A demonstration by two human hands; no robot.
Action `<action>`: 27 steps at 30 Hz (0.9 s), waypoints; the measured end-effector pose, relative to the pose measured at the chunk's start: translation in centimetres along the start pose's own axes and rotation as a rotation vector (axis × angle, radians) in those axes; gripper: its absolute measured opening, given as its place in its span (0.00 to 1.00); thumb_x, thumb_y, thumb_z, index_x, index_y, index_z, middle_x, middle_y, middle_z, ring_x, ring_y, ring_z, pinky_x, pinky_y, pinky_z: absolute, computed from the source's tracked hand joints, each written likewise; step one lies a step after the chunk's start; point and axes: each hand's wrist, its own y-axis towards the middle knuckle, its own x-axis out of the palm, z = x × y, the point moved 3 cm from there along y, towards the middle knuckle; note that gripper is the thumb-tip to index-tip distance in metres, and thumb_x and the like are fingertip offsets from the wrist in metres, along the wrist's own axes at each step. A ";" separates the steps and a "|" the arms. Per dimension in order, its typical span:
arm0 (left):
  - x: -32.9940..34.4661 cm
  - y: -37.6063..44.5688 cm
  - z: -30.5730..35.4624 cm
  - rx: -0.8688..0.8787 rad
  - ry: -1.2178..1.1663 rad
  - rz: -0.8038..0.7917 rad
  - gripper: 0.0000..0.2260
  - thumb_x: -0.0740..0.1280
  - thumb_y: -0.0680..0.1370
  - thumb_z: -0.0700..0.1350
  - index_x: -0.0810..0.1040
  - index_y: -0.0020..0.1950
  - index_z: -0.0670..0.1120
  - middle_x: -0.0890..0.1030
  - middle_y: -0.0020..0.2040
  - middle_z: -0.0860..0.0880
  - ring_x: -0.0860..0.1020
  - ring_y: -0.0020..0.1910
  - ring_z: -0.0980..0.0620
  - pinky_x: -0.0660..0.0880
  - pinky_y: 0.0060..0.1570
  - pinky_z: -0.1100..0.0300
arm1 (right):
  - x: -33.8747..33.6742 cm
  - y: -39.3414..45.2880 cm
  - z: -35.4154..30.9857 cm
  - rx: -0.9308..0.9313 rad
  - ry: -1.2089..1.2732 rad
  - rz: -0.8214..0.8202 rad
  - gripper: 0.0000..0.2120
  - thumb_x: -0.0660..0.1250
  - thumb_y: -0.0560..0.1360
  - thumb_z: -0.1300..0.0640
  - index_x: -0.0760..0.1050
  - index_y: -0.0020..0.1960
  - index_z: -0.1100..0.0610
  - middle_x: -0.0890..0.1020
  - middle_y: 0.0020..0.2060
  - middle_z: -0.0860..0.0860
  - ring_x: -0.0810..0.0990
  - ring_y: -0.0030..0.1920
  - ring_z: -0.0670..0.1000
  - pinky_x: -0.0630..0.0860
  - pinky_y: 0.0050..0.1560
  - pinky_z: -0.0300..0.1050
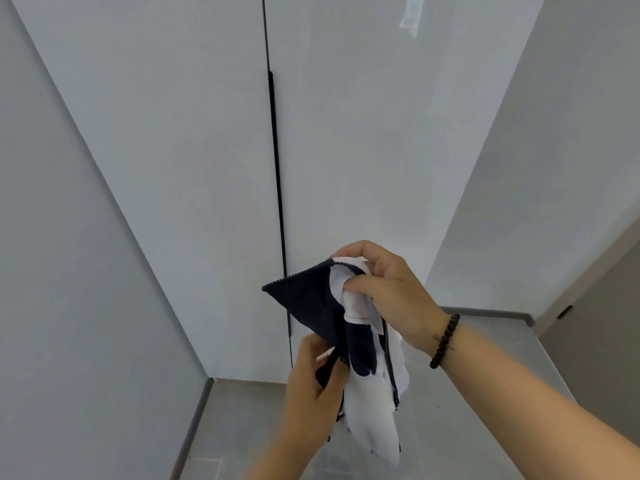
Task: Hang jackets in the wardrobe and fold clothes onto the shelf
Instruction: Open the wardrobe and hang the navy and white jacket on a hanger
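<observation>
A navy and white zip jacket (pixel 372 393) hangs in the air in front of the shut wardrobe doors (pixel 173 150). My right hand (pixel 388 289) grips the jacket's top edge, where white and navy cloth bunch between thumb and fingers. Lower down, my left hand (pixel 311 386) pinches the dark zipper edge of the jacket. The white body of the jacket droops below both hands towards the floor. A dark bead bracelet (pixel 445 341) sits on my right wrist.
The pale grey wardrobe has a dark vertical gap (pixel 277 168) between its two doors. A grey wall (pixel 52 271) stands at the left. Grey floor tiles (pixel 242 427) lie below. At the right are a grey ledge (pixel 502 327) and a brown door (pixel 595 341).
</observation>
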 end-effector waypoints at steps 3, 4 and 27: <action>-2.2 2.4 -0.8 0.015 -0.014 -0.049 0.12 0.66 0.76 0.42 0.76 0.58 0.55 0.82 0.53 0.52 0.81 0.53 0.53 0.76 0.49 0.68 | 1.5 2.0 -0.2 -0.004 -0.012 0.013 0.19 0.62 0.72 0.72 0.79 0.47 0.48 0.83 0.48 0.49 0.81 0.47 0.44 0.76 0.46 0.34; -3.4 3.1 -1.2 -0.002 -0.007 -0.048 0.13 0.66 0.75 0.44 0.76 0.58 0.57 0.83 0.53 0.52 0.81 0.53 0.53 0.76 0.49 0.66 | 2.2 2.7 -0.2 -0.001 -0.007 0.027 0.19 0.62 0.72 0.72 0.79 0.48 0.48 0.83 0.48 0.49 0.81 0.47 0.45 0.76 0.46 0.34; -26.1 17.6 2.5 -0.112 0.074 0.136 0.13 0.61 0.82 0.46 0.81 0.41 0.55 0.82 0.39 0.49 0.77 0.34 0.59 0.74 0.36 0.66 | 10.2 17.2 4.2 0.234 -0.082 0.367 0.12 0.60 0.73 0.70 0.78 0.49 0.58 0.85 0.38 0.52 0.83 0.38 0.49 0.77 0.38 0.38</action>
